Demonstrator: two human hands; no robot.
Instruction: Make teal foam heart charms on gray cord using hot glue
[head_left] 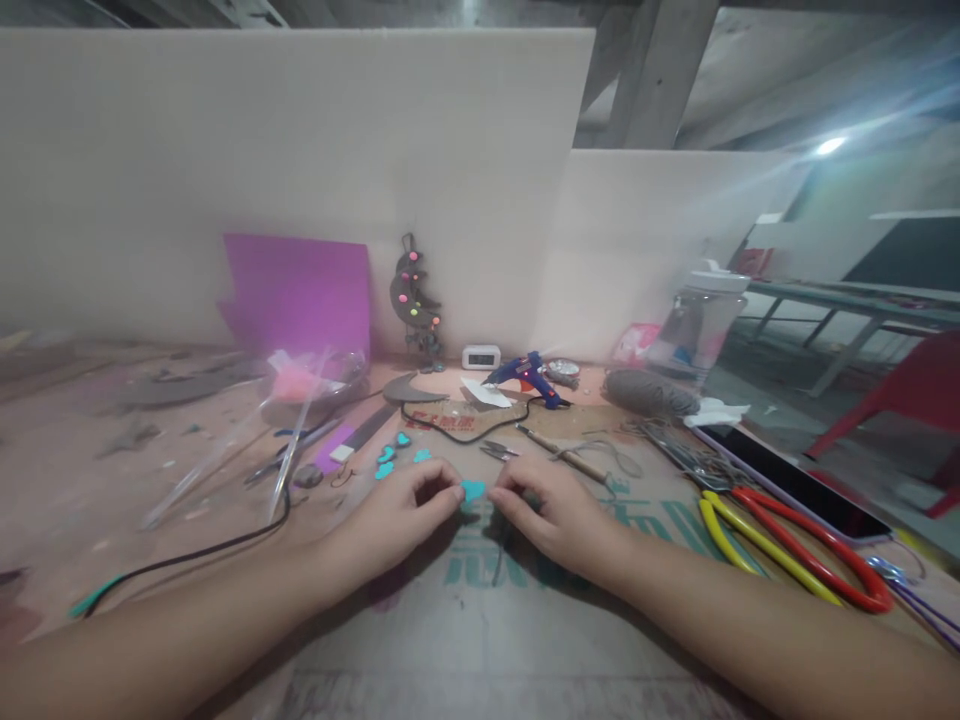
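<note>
My left hand (416,510) pinches the edge of a small turquoise cut-out piece (472,490) between thumb and fingertips. Just right of that piece, my right hand (547,505) is closed in a pinch; whatever its fingertips hold is hidden. A thin grey strip (498,562) shows below the right fingers, and I cannot tell whether they grip it. More turquoise pieces (385,469), some with grey backing, lie beyond my left hand. Small pliers (499,451) and a pen-like tool with a tan handle (581,465) rest past my right hand.
Farther back are a blue glue gun (529,375), a white digital clock (481,357) and a grey moon ornament (412,295). Red-and-yellow-handled scissors (795,550), a phone (795,480), grey yarn (649,392) and a bottle (697,320) stand right. Clear sticks (289,455) lie left.
</note>
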